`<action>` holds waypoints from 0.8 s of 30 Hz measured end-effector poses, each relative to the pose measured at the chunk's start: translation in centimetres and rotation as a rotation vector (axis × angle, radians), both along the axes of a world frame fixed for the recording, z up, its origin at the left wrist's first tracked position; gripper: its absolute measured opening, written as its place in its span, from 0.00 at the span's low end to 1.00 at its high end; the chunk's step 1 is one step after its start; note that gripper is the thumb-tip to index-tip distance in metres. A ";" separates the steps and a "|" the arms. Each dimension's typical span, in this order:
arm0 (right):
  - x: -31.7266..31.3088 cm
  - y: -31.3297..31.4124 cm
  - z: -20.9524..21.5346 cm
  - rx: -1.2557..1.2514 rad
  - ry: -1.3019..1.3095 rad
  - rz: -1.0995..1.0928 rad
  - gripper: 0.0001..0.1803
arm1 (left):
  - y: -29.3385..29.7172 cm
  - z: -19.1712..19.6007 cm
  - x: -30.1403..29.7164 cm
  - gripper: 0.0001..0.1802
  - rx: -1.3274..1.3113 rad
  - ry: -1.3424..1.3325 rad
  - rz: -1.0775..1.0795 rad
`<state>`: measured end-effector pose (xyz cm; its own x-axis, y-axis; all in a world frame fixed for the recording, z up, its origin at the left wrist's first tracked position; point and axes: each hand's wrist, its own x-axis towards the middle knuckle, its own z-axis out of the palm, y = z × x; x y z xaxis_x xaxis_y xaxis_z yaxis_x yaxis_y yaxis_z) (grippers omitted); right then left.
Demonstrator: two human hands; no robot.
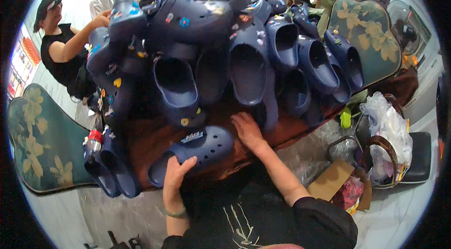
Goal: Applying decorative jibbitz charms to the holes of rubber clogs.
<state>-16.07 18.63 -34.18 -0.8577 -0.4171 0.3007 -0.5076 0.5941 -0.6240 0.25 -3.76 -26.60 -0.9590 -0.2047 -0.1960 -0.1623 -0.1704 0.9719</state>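
Note:
A navy-blue foam clog [213,143] lies on the brown-covered table right in front of me, toe toward the right. A light-blue and white charm sits on its upper, beside the round holes. My left hand [176,171] grips the clog by the side of its opening, thumb outside and fingers hidden inside. Past the toe, my right hand [247,130] reaches over the brown cloth [141,134] with fingers stretched out, nothing visible in them. Just beyond it stands a large heap of similar clogs [249,70], many dotted with small colourful charms.
A pair of clogs [120,171] and a red-labelled bottle [95,141] stand at the table's left end. Flowered chair backs [47,145] flank the table. To the right are a cardboard box [331,178] and a bag with clear plastic [387,131]. A person [58,47] touches the heap at far left.

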 end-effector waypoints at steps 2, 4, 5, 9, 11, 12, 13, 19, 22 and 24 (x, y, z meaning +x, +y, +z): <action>-0.7 0.3 -1.8 0.021 0.154 0.002 0.17 | 0.3 0.5 -0.6 0.23 -0.088 -0.015 0.038; -1.6 1.1 -2.6 0.037 0.219 0.061 0.25 | 0.2 0.9 -1.4 0.22 -0.119 -0.017 -0.018; -1.8 1.2 -1.9 0.018 0.191 0.082 0.25 | 0.1 1.3 -1.6 0.20 -0.155 0.018 -0.059; -1.7 0.2 1.0 -0.160 -0.017 -0.091 0.29 | -0.6 -1.3 -1.7 0.14 0.000 -0.014 -0.018; -1.7 0.2 1.2 -0.252 -0.084 -0.098 0.27 | 0.5 -0.1 -1.9 0.12 0.007 -0.011 0.034; -1.7 0.1 0.8 -0.250 -0.095 -0.095 0.27 | 0.6 -0.4 -1.7 0.12 0.008 0.003 0.044; -1.7 0.2 0.5 -0.245 -0.097 -0.109 0.26 | 0.6 -0.6 -1.4 0.12 0.010 -0.002 0.044; -1.1 0.4 -0.1 -0.201 -0.099 -0.130 0.18 | 0.8 -1.4 0.0 0.14 -0.156 0.005 0.079; -0.6 0.4 0.6 -0.237 -0.155 -0.091 0.14 | 0.8 -0.5 -0.2 0.14 -0.103 0.006 0.077; -0.6 0.3 0.7 -0.281 -0.225 -0.069 0.13 | 0.8 -0.2 -0.3 0.14 -0.052 0.038 0.027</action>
